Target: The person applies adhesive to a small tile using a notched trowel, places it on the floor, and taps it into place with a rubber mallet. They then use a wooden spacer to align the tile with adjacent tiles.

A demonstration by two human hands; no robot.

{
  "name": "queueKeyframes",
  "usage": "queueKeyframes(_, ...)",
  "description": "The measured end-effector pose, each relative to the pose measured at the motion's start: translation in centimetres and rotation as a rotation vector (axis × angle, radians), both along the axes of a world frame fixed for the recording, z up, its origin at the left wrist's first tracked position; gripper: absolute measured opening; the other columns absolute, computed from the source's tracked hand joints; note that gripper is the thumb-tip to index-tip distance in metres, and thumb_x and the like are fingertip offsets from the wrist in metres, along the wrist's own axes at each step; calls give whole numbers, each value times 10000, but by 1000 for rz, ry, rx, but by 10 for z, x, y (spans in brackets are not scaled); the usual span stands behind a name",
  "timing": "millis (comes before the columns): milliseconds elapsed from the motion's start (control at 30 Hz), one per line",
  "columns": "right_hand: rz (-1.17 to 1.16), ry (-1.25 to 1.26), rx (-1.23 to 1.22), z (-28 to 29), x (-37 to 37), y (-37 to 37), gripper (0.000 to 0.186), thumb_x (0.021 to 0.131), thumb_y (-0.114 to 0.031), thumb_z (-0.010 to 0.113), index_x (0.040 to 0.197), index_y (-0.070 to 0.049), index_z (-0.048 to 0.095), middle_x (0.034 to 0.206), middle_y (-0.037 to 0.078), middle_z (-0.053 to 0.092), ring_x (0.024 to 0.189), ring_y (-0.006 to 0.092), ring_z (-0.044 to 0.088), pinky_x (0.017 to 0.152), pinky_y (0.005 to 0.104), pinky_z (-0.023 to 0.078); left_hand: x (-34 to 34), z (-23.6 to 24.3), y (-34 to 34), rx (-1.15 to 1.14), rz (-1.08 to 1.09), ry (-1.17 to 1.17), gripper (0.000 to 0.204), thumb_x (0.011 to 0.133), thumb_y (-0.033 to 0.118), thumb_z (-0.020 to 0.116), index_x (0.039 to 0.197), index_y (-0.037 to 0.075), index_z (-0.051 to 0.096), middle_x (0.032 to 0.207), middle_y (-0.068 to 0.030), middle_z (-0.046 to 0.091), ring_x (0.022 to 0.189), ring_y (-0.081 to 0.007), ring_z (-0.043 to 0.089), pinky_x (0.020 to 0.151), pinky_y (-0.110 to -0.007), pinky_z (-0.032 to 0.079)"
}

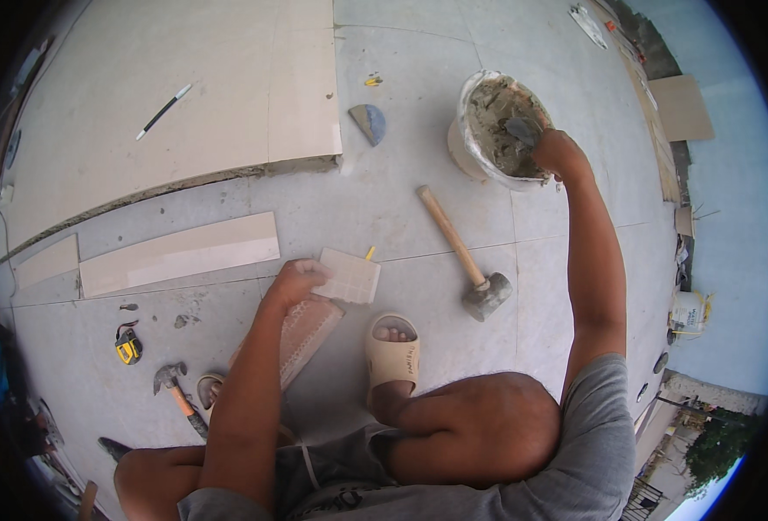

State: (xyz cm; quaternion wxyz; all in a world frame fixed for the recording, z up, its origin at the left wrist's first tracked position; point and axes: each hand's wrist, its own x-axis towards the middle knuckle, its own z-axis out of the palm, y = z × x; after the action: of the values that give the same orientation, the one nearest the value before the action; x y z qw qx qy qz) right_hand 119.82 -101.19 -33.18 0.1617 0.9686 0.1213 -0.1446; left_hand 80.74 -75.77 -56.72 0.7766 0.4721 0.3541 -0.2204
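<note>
Nearest: claw hammer with an orange-and-black handle (178, 395) on the grey tiled floor (401, 182), beside my left foot; yellow-and-black tape measure (128, 346) just past it. My left hand (300, 280) grips a small beige rectangular tile piece (351, 276) by its left end, ahead of my sandals; a long pinkish tile strip with a ridged face (312, 333) lies below that hand, partly covered by my forearm.

Right hand (562, 154) clenched at the grey metal trowel (523, 130), handle hidden; blade in the grey wet mortar (493, 106) of the white plastic bucket (459, 149).

Progress, judged: mortar looks mixed; no mortar seen on the tile piece's upper face, underside hidden; two beige strips, one long (180, 253), one short (50, 263), lie apparently unfixed before the raised beige slab (228, 104), whose front edge looks rough and uncovered.

In the way: wooden-handled black mallet (452, 234) between tile piece and bucket; farther, blue-grey half-disc (370, 124); on the slab, black-and-white marker (164, 112).
</note>
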Motion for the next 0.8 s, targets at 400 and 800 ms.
queueKeyframes(400,95,-260,-7,-27,-7,1,256,863,-112,523,1025,-48,711,1052,189,713,1001,355,691,865,442,551,-1,2,-1,20,-7,-24,162,855,4,631,1005,-39,671,999,-117,635,925,-220,642,778,-419,641)
queueKeyframes(800,91,-161,6,-33,-1,14,286,853,-117,530,1069,-48,705,1128,197,692,1026,350,684,885,450,550,2,3,0,-22,-4,-5,152,855,-9,631,999,-37,670,1028,-119,641,927,-220,644,776,-418,642)
